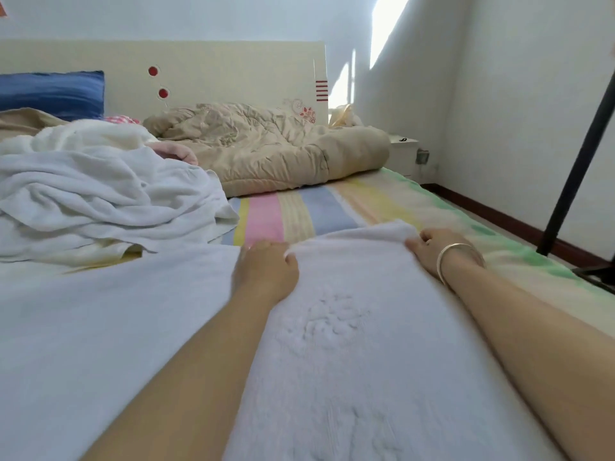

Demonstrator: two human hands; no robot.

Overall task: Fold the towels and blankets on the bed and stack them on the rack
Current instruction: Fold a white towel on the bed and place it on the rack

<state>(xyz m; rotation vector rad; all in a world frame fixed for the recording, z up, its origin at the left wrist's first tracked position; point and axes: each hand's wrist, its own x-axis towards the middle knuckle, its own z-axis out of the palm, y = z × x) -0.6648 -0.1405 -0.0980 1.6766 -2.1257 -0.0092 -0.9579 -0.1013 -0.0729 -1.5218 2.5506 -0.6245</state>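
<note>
Head-worn view, low over bed (266, 214)

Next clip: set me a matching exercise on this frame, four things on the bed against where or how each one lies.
Things:
1. white towel
2. beige quilt
3. blue pillow
4. heap of white towels

Place or state:
a. propped at the headboard, far left
b. crumpled in a pile on the left side
c. spread flat, its far edge held by the left hand and the right hand
d. bunched up beyond the striped sheet

Pairs: 1-c, 2-d, 3-a, 4-b.
</note>
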